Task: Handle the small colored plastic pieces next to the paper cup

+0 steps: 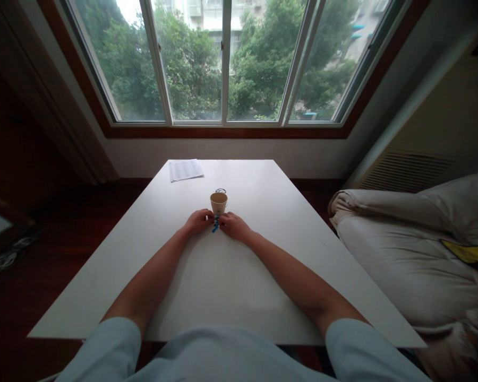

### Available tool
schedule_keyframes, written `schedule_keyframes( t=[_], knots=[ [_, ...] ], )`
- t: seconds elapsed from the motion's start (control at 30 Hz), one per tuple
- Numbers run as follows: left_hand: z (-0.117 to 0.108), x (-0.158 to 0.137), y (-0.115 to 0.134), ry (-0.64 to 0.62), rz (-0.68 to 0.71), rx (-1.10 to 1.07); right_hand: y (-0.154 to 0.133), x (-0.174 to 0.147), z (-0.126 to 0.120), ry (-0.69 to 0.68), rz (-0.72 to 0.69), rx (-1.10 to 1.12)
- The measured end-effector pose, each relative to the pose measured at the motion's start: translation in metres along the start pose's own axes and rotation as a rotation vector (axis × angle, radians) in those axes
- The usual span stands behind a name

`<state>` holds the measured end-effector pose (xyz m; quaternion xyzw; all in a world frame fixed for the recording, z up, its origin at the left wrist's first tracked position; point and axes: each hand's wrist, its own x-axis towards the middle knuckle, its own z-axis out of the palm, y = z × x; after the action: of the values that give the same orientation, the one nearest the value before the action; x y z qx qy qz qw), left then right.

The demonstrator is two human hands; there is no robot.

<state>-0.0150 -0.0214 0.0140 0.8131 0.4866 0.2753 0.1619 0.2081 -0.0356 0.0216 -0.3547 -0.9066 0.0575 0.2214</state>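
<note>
A beige paper cup (219,203) stands upright on the white table (239,286), its open mouth facing up. Just in front of it lie several small blue pieces (215,227), too small to name. My left hand (200,220) rests to the left of them, thumb and fingers drawn together in a pinch. From the right, my right hand (233,225) reaches in with curled fingertips beside the same pieces. Both sets of fingertips are close together below the cup, and what they pinch is too small to make out.
Behind the cup lies a thin dark looped item (220,190). Sheets of printed paper (186,170) lie at the table's far left corner. A pale padded sofa (390,254) stands to the right, and a wide window (223,69) is beyond the table.
</note>
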Motion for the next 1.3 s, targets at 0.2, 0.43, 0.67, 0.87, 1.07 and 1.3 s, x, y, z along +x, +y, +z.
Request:
schedule_keyframes(
  t=[0.2,0.43,0.67,0.87,1.07,1.3],
  knots=[
    [0.000,0.000,0.003,0.011,-0.010,0.017,0.003,0.000,0.000,-0.023,-0.062,-0.032],
    [0.002,0.001,0.000,0.021,-0.003,0.017,0.005,0.000,0.002,-0.011,-0.062,-0.052],
    [0.004,0.002,-0.004,0.019,0.008,-0.010,0.009,0.003,-0.002,0.154,0.034,0.146],
    [0.003,0.002,-0.004,0.006,0.013,-0.001,0.012,0.021,-0.020,0.463,0.292,0.505],
    [-0.001,0.000,0.002,-0.058,0.014,-0.017,0.024,0.037,-0.033,0.556,0.409,0.813],
    [-0.010,-0.002,0.006,-0.152,0.045,-0.085,0.024,0.053,-0.034,0.526,0.360,0.730]
  ],
)
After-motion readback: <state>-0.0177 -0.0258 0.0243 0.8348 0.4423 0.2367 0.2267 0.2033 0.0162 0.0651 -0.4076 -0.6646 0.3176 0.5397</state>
